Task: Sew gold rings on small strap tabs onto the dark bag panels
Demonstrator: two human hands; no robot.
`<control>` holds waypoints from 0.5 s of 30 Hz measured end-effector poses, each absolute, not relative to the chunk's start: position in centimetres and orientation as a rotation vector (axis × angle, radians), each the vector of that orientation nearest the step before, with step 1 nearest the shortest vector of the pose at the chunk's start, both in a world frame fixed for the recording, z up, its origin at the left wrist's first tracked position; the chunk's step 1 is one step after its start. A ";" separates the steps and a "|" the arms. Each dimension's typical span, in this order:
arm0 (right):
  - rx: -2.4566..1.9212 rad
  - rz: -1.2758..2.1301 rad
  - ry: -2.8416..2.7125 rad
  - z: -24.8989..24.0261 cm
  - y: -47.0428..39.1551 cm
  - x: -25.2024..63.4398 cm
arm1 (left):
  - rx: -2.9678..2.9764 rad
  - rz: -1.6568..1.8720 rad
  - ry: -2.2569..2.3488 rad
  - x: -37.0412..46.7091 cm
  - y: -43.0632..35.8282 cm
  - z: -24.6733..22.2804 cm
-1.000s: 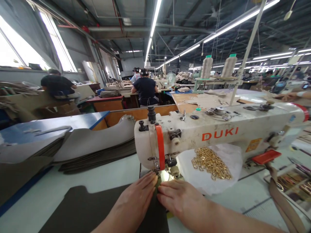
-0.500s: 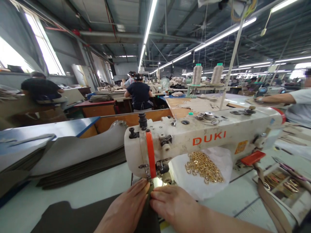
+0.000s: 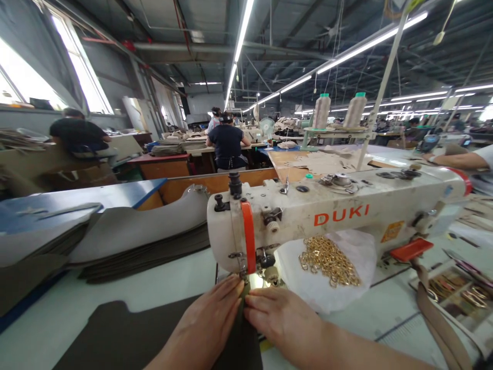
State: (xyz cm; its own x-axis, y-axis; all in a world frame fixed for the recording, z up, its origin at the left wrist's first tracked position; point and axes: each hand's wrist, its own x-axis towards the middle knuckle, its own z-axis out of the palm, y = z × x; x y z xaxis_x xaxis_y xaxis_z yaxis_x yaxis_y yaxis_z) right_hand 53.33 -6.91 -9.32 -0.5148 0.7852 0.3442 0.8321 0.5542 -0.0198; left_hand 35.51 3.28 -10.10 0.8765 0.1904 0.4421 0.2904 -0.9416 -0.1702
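A dark olive-grey fabric piece (image 3: 142,334) lies on the pale machine table, its far end under the presser foot of a white DUKI sewing machine (image 3: 296,213). My left hand (image 3: 208,318) presses on it left of the needle, fingers held together at its edge. Close by on the right, my right hand (image 3: 281,318) has its fingers bent and closed on the same piece. A narrow strip of fabric shows between the two hands. The fingertips are just in front of the lit needle area, and the stitching itself is hidden.
Dark cut pieces are stacked (image 3: 150,252) on the left. Gold metal rings (image 3: 329,262) rest on a white plastic bag (image 3: 365,252) beside the machine. At right are a parts tray (image 3: 454,293) and a hanging tan strap (image 3: 435,313). Thread cones (image 3: 321,112) stand behind; co-workers sit farther off.
The whole view has shifted slightly, so the machine and table appear farther right and a little higher. Both hands keep nearly the same place on the fabric beside the needle.
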 end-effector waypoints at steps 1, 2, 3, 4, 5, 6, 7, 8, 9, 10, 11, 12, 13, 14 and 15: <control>-1.339 -0.199 -2.474 -9.3 -6.9 53.3 | -2.815 -0.621 -0.364 35.6 3.2 -10.1; -1.347 -0.189 -2.470 -9.2 -6.9 53.3 | -2.805 -0.614 -0.353 35.7 3.2 -10.0; -1.352 -0.180 -2.469 -9.2 -6.9 53.3 | -2.793 -0.606 -0.344 35.8 3.1 -9.8; -1.355 -0.175 -2.468 -9.2 -6.8 53.4 | -2.779 -0.606 -0.343 36.0 3.0 -9.7; -1.358 -0.175 -2.469 -9.2 -6.8 53.4 | -2.769 -0.608 -0.342 36.1 3.0 -9.5; -1.360 -0.178 -2.472 -9.2 -6.7 53.4 | -2.765 -0.612 -0.346 36.3 2.9 -9.3; -1.361 -0.185 -2.475 -9.2 -6.7 53.5 | -2.765 -0.619 -0.358 36.3 2.8 -9.2; -1.358 -0.192 -2.480 -9.2 -6.7 53.5 | -2.768 -0.630 -0.370 36.3 2.7 -9.1; -1.350 -0.199 -2.484 -9.2 -6.8 53.4 | -2.773 -0.644 -0.377 36.1 2.4 -9.1; -1.333 -0.207 -2.490 -9.1 -6.9 53.4 | -2.778 -0.665 -0.388 35.8 2.2 -9.1; -1.305 -0.216 -2.497 -9.2 -7.1 53.2 | -2.784 -0.687 -0.408 35.4 1.8 -9.1; -1.267 -0.225 -2.507 -9.2 -7.3 53.0 | -2.789 -0.716 -0.436 34.8 1.4 -9.2; -1.222 -0.238 -2.520 -9.3 -7.5 52.8 | -2.798 -0.741 -0.466 34.2 1.0 -9.2; -1.179 -0.252 -2.536 -9.5 -7.7 52.5 | -2.815 -0.756 -0.502 33.6 0.5 -9.2; -1.140 -0.272 -2.548 -9.7 -7.9 52.3 | -2.836 -0.767 -0.540 32.9 0.0 -9.1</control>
